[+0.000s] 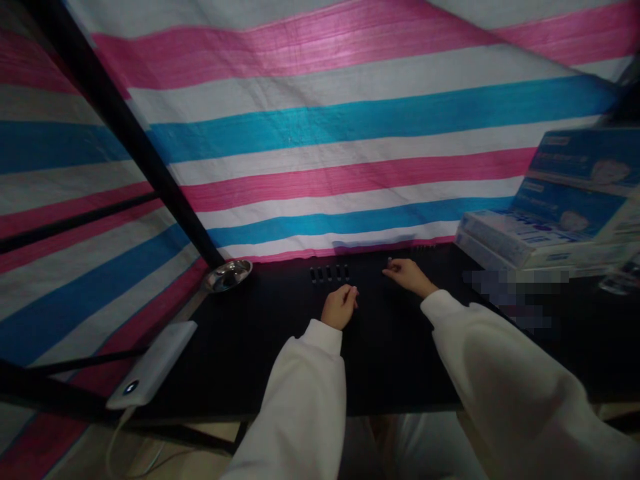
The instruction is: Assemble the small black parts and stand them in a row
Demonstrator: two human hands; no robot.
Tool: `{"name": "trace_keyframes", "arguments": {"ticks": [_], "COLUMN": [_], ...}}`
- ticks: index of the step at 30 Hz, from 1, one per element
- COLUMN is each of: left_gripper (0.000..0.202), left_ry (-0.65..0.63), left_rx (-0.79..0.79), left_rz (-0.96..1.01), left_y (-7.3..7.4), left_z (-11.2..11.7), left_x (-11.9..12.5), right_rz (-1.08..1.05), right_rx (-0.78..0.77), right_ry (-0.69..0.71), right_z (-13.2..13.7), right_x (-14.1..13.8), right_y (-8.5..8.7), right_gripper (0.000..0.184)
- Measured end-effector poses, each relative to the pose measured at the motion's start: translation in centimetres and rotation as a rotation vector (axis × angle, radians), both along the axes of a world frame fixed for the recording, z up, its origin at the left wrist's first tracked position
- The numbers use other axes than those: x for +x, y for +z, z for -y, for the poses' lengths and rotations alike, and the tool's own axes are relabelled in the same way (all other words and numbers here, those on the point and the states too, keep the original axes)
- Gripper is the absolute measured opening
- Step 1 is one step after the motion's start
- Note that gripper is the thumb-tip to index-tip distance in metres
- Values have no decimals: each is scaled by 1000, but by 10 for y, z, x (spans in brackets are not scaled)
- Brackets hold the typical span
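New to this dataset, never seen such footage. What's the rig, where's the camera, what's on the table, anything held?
No machine: a person works with bare hands, filmed by one camera on their head, looking forward and down. The left hand rests curled on the black table; the right hand reaches further back, fingertips together. Too dark to tell whether either holds anything. Beyond the left hand stands a row of small dark pieces. At left lie a metal dish and a white power bank; stacked boxes sit at right. A striped tarp hangs behind.
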State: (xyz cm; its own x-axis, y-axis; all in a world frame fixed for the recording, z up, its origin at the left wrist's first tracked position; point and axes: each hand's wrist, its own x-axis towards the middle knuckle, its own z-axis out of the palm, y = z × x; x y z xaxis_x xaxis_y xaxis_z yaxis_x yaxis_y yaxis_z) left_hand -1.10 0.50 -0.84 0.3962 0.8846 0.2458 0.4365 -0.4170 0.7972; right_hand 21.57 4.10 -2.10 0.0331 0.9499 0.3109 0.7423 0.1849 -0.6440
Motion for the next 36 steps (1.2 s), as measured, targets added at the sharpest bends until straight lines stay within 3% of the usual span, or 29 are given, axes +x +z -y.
{"name": "trace_keyframes", "arguments": {"ticks": [2, 5, 12, 24, 36], "left_gripper": [37, 37, 38, 33, 33], "left_ry": [4, 15, 22, 23, 25], "left_rx": [42, 93, 171, 153, 180], "left_rz": [-53, -112, -202, -249, -266], "left_y": [0, 1, 3, 8, 6], "left_z": [1, 1, 4, 7, 6], "left_x": [-1, -2, -1, 1, 0], "right_rz": [44, 64, 95, 174, 236], "right_rx": [-12, -21, -23, -218, -314], "right_ry": [-148, -222, -209, -130, -172], "right_z": [-14, -29, -44, -49, -51], "right_x": [19, 36, 36, 49, 49], "right_y": [-6, -16, -29, -22, -24], "right_gripper": [22, 19, 18, 20, 25]}}
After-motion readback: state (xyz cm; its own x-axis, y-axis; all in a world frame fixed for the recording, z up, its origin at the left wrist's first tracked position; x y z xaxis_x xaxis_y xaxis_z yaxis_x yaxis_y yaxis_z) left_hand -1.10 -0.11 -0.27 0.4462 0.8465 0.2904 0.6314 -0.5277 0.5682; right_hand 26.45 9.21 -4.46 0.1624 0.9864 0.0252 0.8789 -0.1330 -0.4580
